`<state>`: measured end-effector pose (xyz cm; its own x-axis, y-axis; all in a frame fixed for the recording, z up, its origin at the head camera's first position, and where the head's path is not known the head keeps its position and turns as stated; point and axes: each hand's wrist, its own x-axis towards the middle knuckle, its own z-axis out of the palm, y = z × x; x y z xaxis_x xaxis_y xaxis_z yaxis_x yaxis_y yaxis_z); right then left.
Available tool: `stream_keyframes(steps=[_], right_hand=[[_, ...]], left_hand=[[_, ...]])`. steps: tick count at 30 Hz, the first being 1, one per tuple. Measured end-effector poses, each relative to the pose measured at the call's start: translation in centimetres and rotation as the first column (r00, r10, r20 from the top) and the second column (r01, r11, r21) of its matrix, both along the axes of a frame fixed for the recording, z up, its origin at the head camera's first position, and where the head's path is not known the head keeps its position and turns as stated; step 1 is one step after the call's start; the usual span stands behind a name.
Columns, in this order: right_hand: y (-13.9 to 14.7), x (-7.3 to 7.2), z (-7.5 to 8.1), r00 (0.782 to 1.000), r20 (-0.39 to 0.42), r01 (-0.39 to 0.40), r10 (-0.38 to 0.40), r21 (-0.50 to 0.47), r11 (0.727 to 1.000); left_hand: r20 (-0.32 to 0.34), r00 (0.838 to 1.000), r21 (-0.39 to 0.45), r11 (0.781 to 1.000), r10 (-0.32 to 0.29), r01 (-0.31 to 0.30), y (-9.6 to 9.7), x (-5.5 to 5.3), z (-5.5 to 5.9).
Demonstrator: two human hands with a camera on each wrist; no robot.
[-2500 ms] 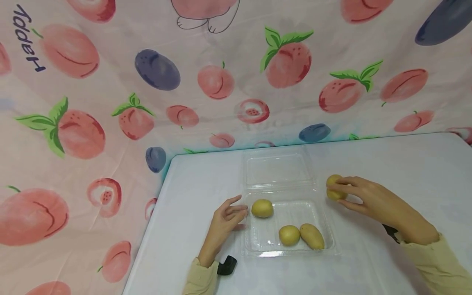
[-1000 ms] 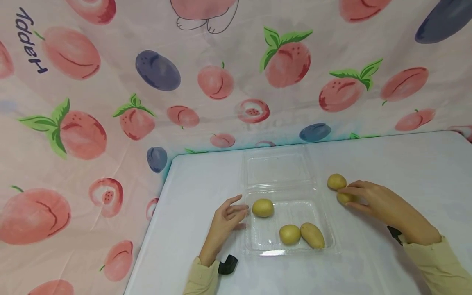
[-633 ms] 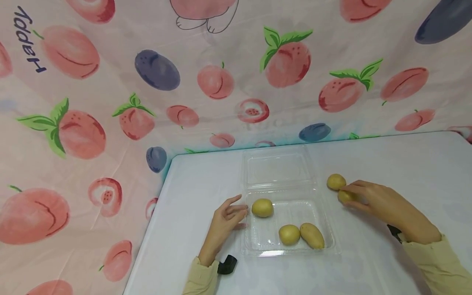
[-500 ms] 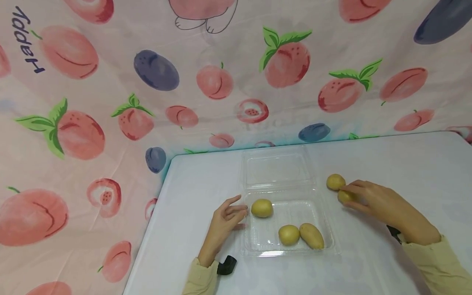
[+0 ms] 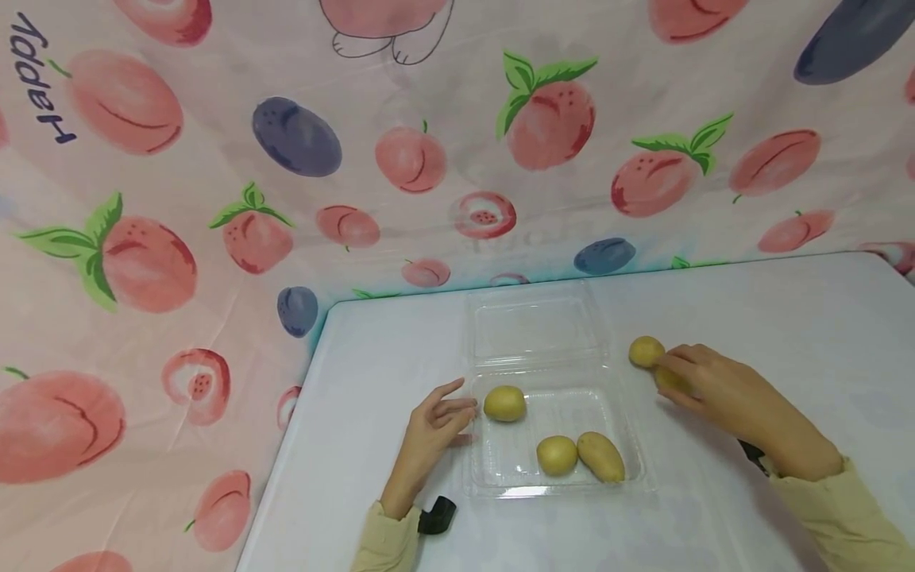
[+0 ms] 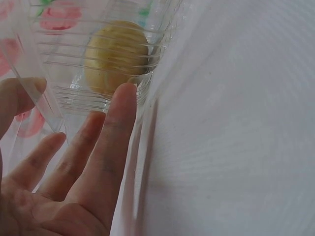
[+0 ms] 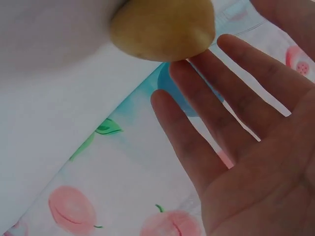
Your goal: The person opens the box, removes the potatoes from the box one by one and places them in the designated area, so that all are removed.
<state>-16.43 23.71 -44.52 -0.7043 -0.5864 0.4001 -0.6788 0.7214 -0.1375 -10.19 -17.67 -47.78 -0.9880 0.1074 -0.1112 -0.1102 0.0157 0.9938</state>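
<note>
An open clear plastic clamshell container [image 5: 529, 492] holds three yellow potatoes, one [image 5: 504, 403] at its left side, two [image 5: 556, 455] side by side near its front. My left hand [image 5: 423, 441] rests at the container's left wall; its straight fingers [image 6: 101, 147] touch the outside and the thumb lies by the rim. My right hand [image 5: 729, 397] is over a potato [image 7: 165, 29] on the table, the fingers on its far side and the thumb on the near side. In the right wrist view its fingertips meet the potato's edge. Another potato [image 5: 646, 351] lies just beyond.
The container's lid [image 5: 536, 326] lies folded back toward the fruit-print cloth [image 5: 486, 159] that hangs behind and to the left. A white cover [image 5: 786, 318] spreads over the table. Black straps with a small device [image 5: 436, 516] sit at the wrists.
My right hand drew the nearer of the two potatoes slightly right, apart from the other one, and now covers more of it. The left hand and the container have stayed put.
</note>
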Motion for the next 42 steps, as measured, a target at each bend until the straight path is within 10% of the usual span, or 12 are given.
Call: stream_keyframes(steps=[42], right_hand=[[-5.5,1.9,2.1,0.982,-0.066,-0.183,0.18,-0.043,0.982]], left_hand=[[0.007,1.0,-0.009,1.0,0.009,-0.009,0.1,0.0,0.0]])
